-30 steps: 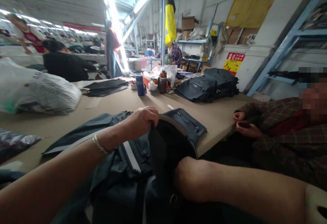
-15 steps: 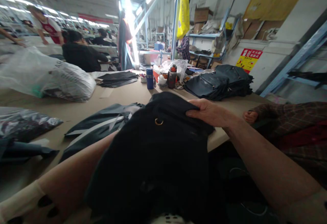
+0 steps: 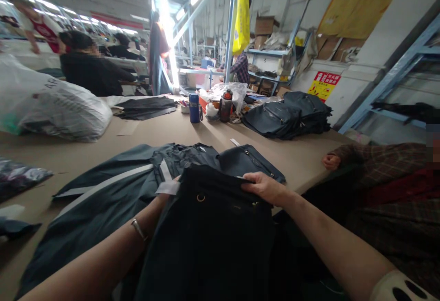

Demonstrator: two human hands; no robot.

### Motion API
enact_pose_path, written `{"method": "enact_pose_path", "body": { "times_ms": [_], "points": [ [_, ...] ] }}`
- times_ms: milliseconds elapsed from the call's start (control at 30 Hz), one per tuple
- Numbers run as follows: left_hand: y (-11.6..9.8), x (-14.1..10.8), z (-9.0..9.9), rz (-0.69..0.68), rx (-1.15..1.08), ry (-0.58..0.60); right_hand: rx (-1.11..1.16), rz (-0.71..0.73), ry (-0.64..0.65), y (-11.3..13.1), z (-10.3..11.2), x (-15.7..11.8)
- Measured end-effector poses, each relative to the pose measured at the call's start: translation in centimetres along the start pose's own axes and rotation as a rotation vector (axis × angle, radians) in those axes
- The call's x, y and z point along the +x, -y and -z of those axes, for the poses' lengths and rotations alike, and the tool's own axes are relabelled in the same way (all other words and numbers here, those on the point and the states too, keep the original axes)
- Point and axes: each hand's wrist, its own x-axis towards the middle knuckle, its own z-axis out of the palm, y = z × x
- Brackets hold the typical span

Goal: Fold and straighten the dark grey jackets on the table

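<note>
A dark garment (image 3: pixel 213 227) hangs in front of me, with a gold-coloured ring and a small zip pull near its top edge. My right hand (image 3: pixel 263 187) pinches the top edge at the right, thumb on the near side. At the upper left, my left hand (image 3: pixel 167 201) holds the garment's edge; its fingers are mostly hidden behind the cloth and a white tag (image 3: pixel 167 188). Under my left forearm lies a dark grey-blue garment (image 3: pixel 113 191) with pale stripes. Just beyond the held garment, a dark piece with a zip (image 3: pixel 252 161) rests on the table.
The brown table (image 3: pixel 151 129) carries a plastic bag (image 3: pixel 68 108) at left, a blue flask (image 3: pixel 194 108), a drink bottle (image 3: pixel 226 106) and a pile of zipped dark pieces (image 3: pixel 288 113). A co-worker's hand (image 3: pixel 332 161) is at the right edge. Other people sit and stand behind.
The held garment has come lower, uncovering the zipped piece behind it. My left wrist and bracelet now show. My view has shifted to the right.
</note>
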Motion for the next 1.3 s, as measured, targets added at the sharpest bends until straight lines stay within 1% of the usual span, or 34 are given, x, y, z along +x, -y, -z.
{"method": "enact_pose_path", "body": {
  "times_ms": [67, 133, 167, 233, 300, 333, 367, 400, 433, 467, 500, 533, 600, 633, 667, 700, 733, 767, 800, 867, 933, 1000, 1067, 1167, 1233, 1300],
  "points": [
    [0.3, -0.9, 1.0, 0.085, -0.079, -0.014, 0.063, 0.043, -0.157, 0.6, 2.1, 0.4],
    [0.4, -1.6, 2.4, 0.118, -0.166, -0.089, 0.125, 0.022, -0.273, 1.3, 5.0, 0.7],
    [0.3, -1.9, 3.2, 0.113, -0.195, -0.134, 0.086, -0.008, -0.345, 1.5, 6.6, 0.9],
    [0.2, -2.5, 4.7, 0.082, -0.204, -0.198, -0.121, -0.048, -0.536, 1.8, 9.9, 1.3],
    [0.2, -2.9, 5.9, 0.065, -0.204, -0.254, -0.333, -0.034, -0.741, 1.7, 12.4, 1.9],
    [0.2, -3.2, 6.2, 0.060, -0.209, -0.283, -0.447, 0.001, -0.830, 1.5, 12.9, 2.3],
    [0.3, -3.3, 6.4, 0.059, -0.214, -0.308, -0.556, 0.051, -0.892, 1.4, 12.9, 2.9],
    [0.5, -3.4, 6.5, 0.060, -0.216, -0.325, -0.656, 0.103, -0.918, 1.1, 12.2, 3.5],
    [0.7, -3.5, 6.5, 0.059, -0.215, -0.332, -0.754, 0.157, -0.911, 0.8, 10.7, 4.3],
    [0.9, -3.5, 6.5, 0.058, -0.210, -0.338, -0.830, 0.214, -0.857, 0.5, 8.5, 5.1],
    [1.1, -3.5, 6.4, 0.056, -0.204, -0.343, -0.862, 0.263, -0.756, 0.0, 5.7, 5.9],
    [1.3, -3.5, 6.3, 0.056, -0.197, -0.346, -0.849, 0.299, -0.627, -0.5, 2.4, 6.8],
    [1.6, -3.4, 6.2, 0.056, -0.187, -0.356, -0.828, 0.392, -0.324, -1.5, -4.5, 8.5],
    [1.7, -3.4, 6.2, 0.056, -0.185, -0.360, -0.833, 0.408, -0.233, -2.0, -7.8, 9.2],
    [1.8, -3.4, 6.3, 0.053, -0.185, -0.360, -0.867, 0.404, -0.170, -2.3, -10.8, 9.8],
    [2.0, -3.5, 6.3, 0.050, -0.186, -0.358, -0.918, 0.379, -0.145, -2.5, -13.4, 10.4],
    [2.1, -3.5, 6.4, 0.047, -0.188, -0.358, -0.978, 0.336, -0.145, -2.6, -15.4, 10.8],
    [2.2, -3.6, 6.5, 0.044, -0.193, -0.358, -1.026, 0.283, -0.156, -2.6, -17.0, 11.1],
    [2.3, -3.6, 6.5, 0.043, -0.199, -0.360, -1.051, 0.225, -0.174, -2.4, -18.2, 11.4],
    [2.4, -3.6, 6.6, 0.041, -0.211, -0.366, -1.036, 0.134, -0.185, -2.0, -19.4, 11.9],
    [2.5, -3.6, 6.6, 0.038, -0.222, -0.374, -0.970, 0.097, -0.162, -1.7, -19.3, 12.4],
    [2.4, -3.6, 6.7, 0.039, -0.229, -0.379, -0.898, 0.088, -0.150, -1.8, -18.1, 12.9],
    [2.1, -3.7, 6.6, 0.044, -0.226, -0.380, -0.795, 0.085, -0.161, -2.4, -16.3, 13.1],
    [1.4, -3.8, 5.9, 0.054, -0.199, -0.369, -0.598, 0.088, -0.193, -3.4, -13.7, 12.4],
    [0.9, -3.8, 4.9, 0.063, -0.173, -0.335, -0.472, 0.112, -0.209, -3.7, -13.1, 11.3],
    [0.4, -3.6, 3.6, 0.078, -0.124, -0.261, -0.200, 0.169, -0.177, -3.5, -13.5, 10.1]
  ]
}}
